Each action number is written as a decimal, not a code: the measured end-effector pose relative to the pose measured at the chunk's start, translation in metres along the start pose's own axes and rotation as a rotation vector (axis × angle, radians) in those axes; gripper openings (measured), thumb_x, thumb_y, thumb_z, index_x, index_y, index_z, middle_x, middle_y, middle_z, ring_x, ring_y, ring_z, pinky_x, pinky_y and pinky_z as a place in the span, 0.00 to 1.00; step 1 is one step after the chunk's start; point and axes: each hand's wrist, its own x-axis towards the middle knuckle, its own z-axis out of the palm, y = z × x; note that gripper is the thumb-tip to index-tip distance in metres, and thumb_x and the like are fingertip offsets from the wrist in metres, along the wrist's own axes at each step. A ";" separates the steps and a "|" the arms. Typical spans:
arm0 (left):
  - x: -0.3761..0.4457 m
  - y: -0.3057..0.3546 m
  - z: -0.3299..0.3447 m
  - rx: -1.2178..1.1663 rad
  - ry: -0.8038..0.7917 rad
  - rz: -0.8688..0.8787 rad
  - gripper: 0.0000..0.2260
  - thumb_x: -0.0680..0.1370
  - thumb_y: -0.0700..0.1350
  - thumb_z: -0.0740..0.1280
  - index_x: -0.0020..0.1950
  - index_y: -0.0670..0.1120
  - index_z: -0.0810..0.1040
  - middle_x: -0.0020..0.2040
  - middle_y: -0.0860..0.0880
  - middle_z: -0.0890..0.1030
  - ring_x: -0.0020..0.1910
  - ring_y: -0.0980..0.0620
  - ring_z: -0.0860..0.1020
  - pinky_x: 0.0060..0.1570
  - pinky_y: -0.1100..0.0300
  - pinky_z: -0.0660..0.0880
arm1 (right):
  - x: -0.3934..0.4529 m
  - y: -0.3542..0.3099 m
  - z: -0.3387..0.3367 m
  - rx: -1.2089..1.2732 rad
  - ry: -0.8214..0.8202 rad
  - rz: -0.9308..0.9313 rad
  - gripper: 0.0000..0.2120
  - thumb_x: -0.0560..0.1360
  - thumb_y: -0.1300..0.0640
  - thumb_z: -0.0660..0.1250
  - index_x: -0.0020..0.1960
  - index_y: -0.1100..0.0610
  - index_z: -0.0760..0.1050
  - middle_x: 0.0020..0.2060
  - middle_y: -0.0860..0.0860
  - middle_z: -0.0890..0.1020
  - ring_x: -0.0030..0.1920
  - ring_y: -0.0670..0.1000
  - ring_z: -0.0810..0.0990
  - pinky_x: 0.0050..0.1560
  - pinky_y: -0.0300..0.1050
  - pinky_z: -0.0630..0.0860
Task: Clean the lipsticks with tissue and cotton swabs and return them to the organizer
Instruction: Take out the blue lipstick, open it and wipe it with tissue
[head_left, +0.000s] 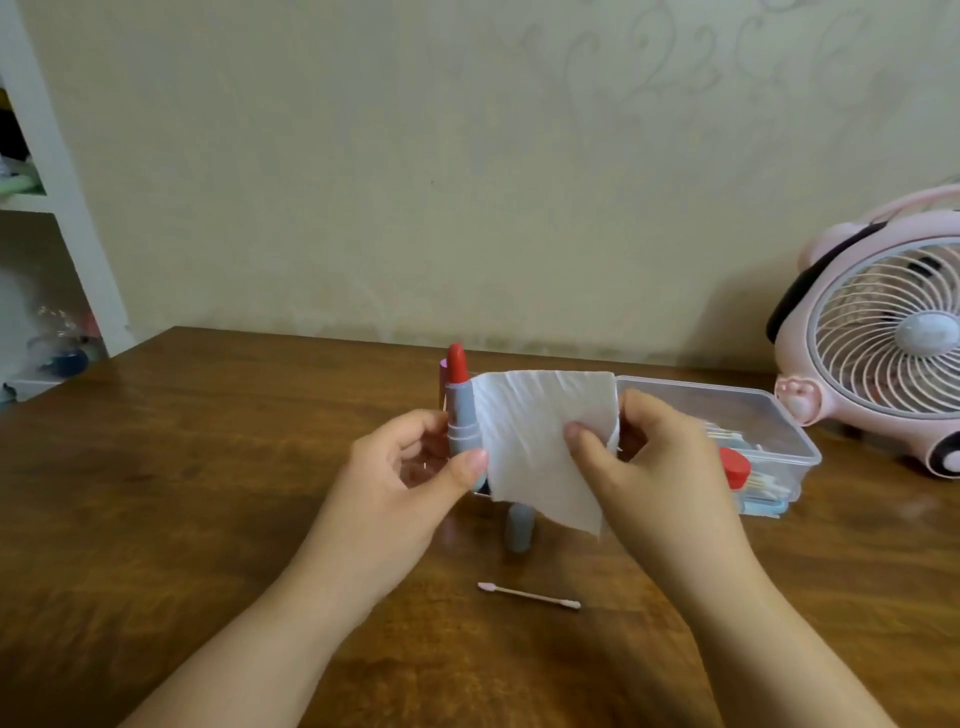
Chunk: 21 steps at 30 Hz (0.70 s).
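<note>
The table (218, 467) is running wide and bare along its left side, its far edge meeting the wall (415, 156); the near middle is holding only a swab (529, 596), lying flat and roughly parallel to the near edge. Toward the far right corner a fan (883, 338) is standing, and just left of it a clear box (769, 415) is sitting with swabs and a red cap (735, 467) showing through its wall.

Above the table's middle, the left hand (410, 478) is gripping the lipstick (461, 410) with thumb and curled fingers around its lower barrel. The lipstick is standing nearly upright, its long axis vertical, the red bullet pointing up toward the far edge. Its barrel is grey-blue and ribbed, the bullet glossy red with a slanted tip.

The right hand (639, 467) is pinching a white tissue (540, 441) between thumb and fingers; the sheet is hanging open, its left edge touching the barrel. Below the tissue a grey-blue cap (519, 527) is standing on the table, partly hidden. A pink item behind the lipstick is too hidden to identify.
</note>
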 end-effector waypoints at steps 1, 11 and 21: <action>-0.001 0.002 0.000 -0.036 -0.017 0.007 0.17 0.68 0.57 0.74 0.54 0.53 0.79 0.47 0.55 0.84 0.49 0.55 0.82 0.46 0.60 0.77 | -0.002 -0.003 0.004 0.036 -0.005 -0.025 0.08 0.75 0.53 0.67 0.45 0.41 0.71 0.38 0.36 0.76 0.43 0.40 0.77 0.31 0.30 0.74; -0.005 0.009 0.004 -0.175 -0.048 0.057 0.16 0.65 0.55 0.73 0.50 0.53 0.81 0.47 0.53 0.85 0.48 0.54 0.83 0.46 0.61 0.78 | -0.013 -0.015 0.019 0.456 -0.275 -0.142 0.13 0.76 0.61 0.66 0.54 0.44 0.78 0.45 0.37 0.82 0.48 0.39 0.80 0.43 0.31 0.75; -0.009 0.011 0.007 -0.108 -0.150 0.040 0.13 0.68 0.52 0.70 0.52 0.56 0.81 0.48 0.56 0.84 0.52 0.56 0.81 0.55 0.52 0.76 | -0.009 -0.006 0.020 0.682 -0.276 0.050 0.15 0.69 0.45 0.63 0.48 0.50 0.82 0.46 0.50 0.85 0.49 0.51 0.82 0.52 0.49 0.77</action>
